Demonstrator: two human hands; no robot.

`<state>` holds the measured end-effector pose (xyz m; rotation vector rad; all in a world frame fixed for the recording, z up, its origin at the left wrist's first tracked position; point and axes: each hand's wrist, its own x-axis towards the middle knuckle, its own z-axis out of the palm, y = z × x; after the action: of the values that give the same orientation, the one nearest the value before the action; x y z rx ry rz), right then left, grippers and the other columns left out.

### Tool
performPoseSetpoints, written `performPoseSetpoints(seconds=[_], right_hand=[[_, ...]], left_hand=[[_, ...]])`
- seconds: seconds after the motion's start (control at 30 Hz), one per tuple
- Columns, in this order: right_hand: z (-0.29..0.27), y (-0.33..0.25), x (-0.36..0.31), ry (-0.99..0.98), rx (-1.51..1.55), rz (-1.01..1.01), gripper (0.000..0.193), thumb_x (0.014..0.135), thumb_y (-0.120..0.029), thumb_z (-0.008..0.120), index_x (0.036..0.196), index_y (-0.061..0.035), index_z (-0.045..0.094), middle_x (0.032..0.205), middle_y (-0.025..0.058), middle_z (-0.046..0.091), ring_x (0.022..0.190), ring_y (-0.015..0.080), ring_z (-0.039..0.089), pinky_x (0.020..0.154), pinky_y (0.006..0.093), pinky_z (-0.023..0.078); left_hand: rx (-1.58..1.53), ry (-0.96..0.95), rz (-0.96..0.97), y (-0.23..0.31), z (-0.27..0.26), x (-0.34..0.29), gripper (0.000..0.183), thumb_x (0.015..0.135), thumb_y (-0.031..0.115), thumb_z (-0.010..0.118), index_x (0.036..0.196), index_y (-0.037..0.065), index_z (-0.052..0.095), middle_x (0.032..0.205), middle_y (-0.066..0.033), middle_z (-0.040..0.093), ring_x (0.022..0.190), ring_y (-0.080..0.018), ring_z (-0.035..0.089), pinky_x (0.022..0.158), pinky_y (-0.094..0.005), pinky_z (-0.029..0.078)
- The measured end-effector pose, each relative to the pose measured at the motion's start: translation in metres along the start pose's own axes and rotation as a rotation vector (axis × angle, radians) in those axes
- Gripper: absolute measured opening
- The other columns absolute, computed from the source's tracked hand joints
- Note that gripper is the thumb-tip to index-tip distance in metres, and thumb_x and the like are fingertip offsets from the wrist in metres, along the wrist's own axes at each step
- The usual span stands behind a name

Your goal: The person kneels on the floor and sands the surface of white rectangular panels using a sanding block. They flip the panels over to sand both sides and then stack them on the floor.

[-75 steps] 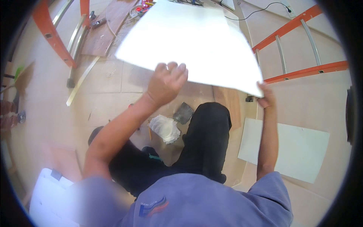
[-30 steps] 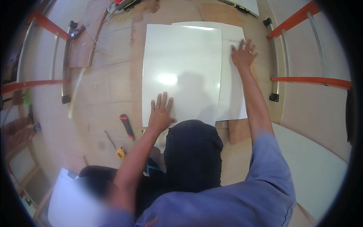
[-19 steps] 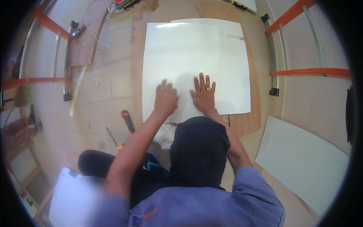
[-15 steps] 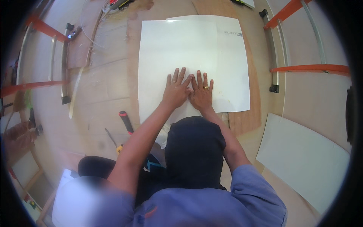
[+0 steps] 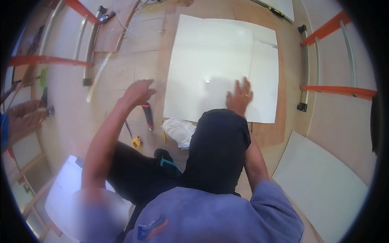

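Observation:
A large white sheet (image 5: 210,48) lies on a brown wooden board (image 5: 279,135) in front of my knees, with a lengthwise seam or overlap toward its right side. My right hand (image 5: 240,97) rests on the sheet near its front edge, fingers spread. Off the sheet's left side, my left hand (image 5: 139,92) hovers over the floor, empty, its slightly bent fingers apart. Just below it lies a tool with a red-and-black handle (image 5: 148,117). A crumpled white cloth (image 5: 179,131) sits by the sheet's near left corner, beside a thin yellow stick (image 5: 164,137).
A yellow tape measure (image 5: 136,142) lies near my left knee. Orange ladder parts stand at left (image 5: 52,60) and right (image 5: 336,90). Another white panel (image 5: 324,182) lies at the right. At the far left another person's hand (image 5: 28,115) shows. A yellow-and-black tool (image 5: 273,9) lies beyond the sheet.
Both hands were flat together on the sheet. My left hand has lifted away leftward to above the red-and-black handle; my right hand has slid slightly right. The view has shifted.

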<state>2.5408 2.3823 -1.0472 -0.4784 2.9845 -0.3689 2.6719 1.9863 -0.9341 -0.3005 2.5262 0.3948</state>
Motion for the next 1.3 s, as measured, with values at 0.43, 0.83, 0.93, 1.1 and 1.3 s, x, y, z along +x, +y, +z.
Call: performPoseSetpoints(seconds=[0.43,0.83,0.93,1.1,1.3], right_hand=[[-0.03,0.02,0.01,-0.114,0.972,0.406,0.03,0.105,-0.023,0.064,0.111,0.0052,0.069,0.089,0.0038,0.067,0.085,0.0136,0.057,0.082,0.0325,0.048],[-0.109,-0.055,0.07,-0.44,1.283,0.207,0.03,0.104,-0.026,0.064,0.119,-0.0015,0.071,0.091,-0.0021,0.066,0.08,0.0075,0.06,0.072,0.0258,0.049],[-0.125,-0.079,0.095,-0.476,1.297,0.178,0.034,0.103,-0.026,0.063,0.126,-0.0004,0.067,0.103,0.0037,0.071,0.09,0.0129,0.068,0.079,0.032,0.058],[-0.133,-0.115,0.108,-0.567,1.481,0.056,0.035,0.104,-0.028,0.065,0.127,-0.0013,0.067,0.104,0.0047,0.072,0.089,0.0138,0.068,0.076,0.0319,0.058],[-0.118,-0.092,0.092,-0.709,1.432,-0.193,0.057,0.104,-0.022,0.064,0.156,-0.0052,0.046,0.138,0.0117,0.063,0.108,0.0195,0.069,0.087,0.036,0.061]], left_hand=[[-0.032,-0.364,0.079,0.082,-0.02,-0.037,0.057,0.093,0.029,0.072,0.142,0.003,0.058,0.131,-0.0243,0.067,0.122,-0.0414,0.063,0.103,-0.0491,0.05],[-0.527,0.032,0.431,0.104,-0.018,-0.052,0.096,0.088,0.04,0.081,0.163,0.008,0.032,0.163,-0.0255,0.036,0.148,-0.0447,0.039,0.119,-0.0489,0.04],[-0.308,0.164,0.531,0.129,-0.035,-0.06,0.113,0.076,0.028,0.091,0.166,0.01,0.025,0.167,-0.0245,0.028,0.152,-0.0465,0.034,0.12,-0.0512,0.038],[-0.273,0.37,0.429,0.138,-0.032,-0.061,0.091,0.078,0.002,0.079,0.159,0.009,0.039,0.16,-0.0241,0.042,0.146,-0.044,0.043,0.12,-0.0493,0.04],[-0.35,0.653,0.407,0.098,-0.021,-0.044,0.068,0.085,-0.013,0.055,0.149,0.006,0.054,0.147,-0.0218,0.059,0.135,-0.0386,0.058,0.115,-0.0427,0.047]])
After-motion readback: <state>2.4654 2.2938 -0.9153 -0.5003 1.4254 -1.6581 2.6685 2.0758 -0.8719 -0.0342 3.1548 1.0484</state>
